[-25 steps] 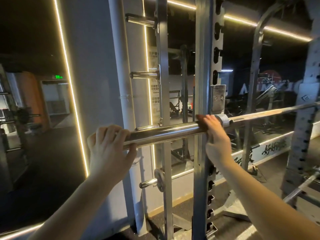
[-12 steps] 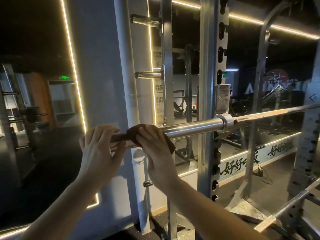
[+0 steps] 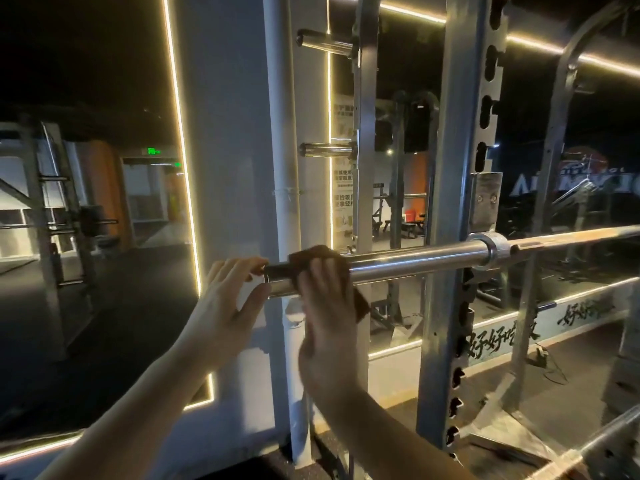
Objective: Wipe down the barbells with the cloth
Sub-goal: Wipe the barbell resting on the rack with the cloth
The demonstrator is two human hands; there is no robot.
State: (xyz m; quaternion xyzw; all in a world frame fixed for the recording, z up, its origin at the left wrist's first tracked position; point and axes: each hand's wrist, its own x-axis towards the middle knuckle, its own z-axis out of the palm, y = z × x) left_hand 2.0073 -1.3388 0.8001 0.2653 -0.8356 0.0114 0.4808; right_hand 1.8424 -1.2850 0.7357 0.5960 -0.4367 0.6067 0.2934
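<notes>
A chrome barbell lies level across a steel rack, its sleeve end pointing left. A dark brown cloth is draped over the sleeve close to that end. My right hand presses the cloth against the sleeve from the front, fingers up over it. My left hand sits at the very tip of the sleeve, fingers spread and curved around the end, thumb below it. Right of the collar the thinner shaft runs off to the right.
The rack upright with its row of holes stands just behind the bar, a J-hook plate above the collar. Plate pegs stick out of a second upright. A white pillar rises behind my hands. Another bar lies low right.
My right hand slid the cloth left along the sleeve from the collar to near the end. My left hand let go of its grip and shifted to the tip of the sleeve.
</notes>
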